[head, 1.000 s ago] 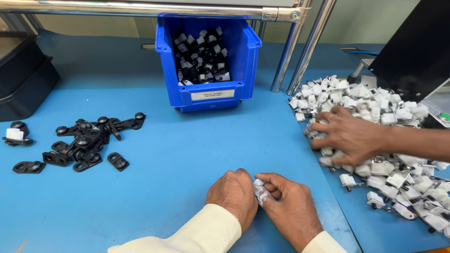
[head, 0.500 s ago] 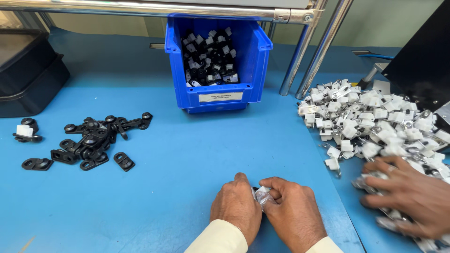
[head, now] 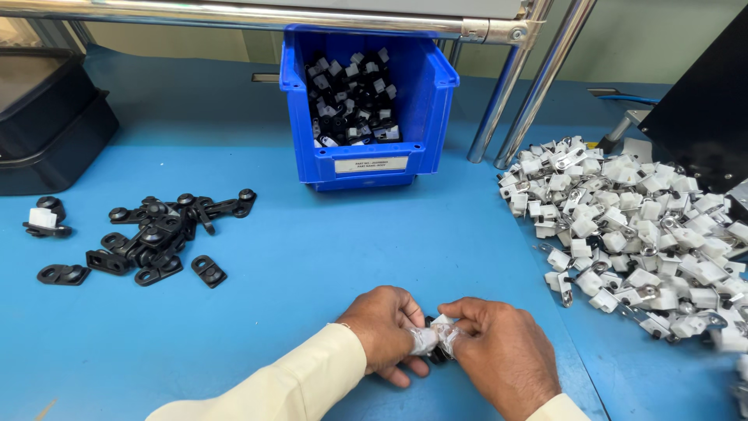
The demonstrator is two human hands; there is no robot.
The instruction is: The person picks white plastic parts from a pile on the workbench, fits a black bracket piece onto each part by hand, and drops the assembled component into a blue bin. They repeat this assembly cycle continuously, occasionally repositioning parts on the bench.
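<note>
My left hand (head: 384, 327) and my right hand (head: 499, 355) meet low in the middle of the blue table (head: 327, 257). Together they pinch a small black-and-white plastic part (head: 433, 343) between fingertips that wear clear finger covers. Most of the part is hidden by my fingers. A cream sleeve covers my left forearm. To the right lies a big heap of white clip parts (head: 639, 226). To the left lies a pile of black plastic parts (head: 156, 234).
A blue bin (head: 366, 101) holding several black-and-white parts stands at the back centre. Black trays (head: 47, 125) sit at the far left. Metal rack poles (head: 530, 78) rise behind the white heap. A black panel (head: 701, 109) stands at the right. One assembled part (head: 45, 218) lies at the left edge.
The other person's hand that was reaching into the white heap has withdrawn out of view at the right. My hands stay together on the small part.
</note>
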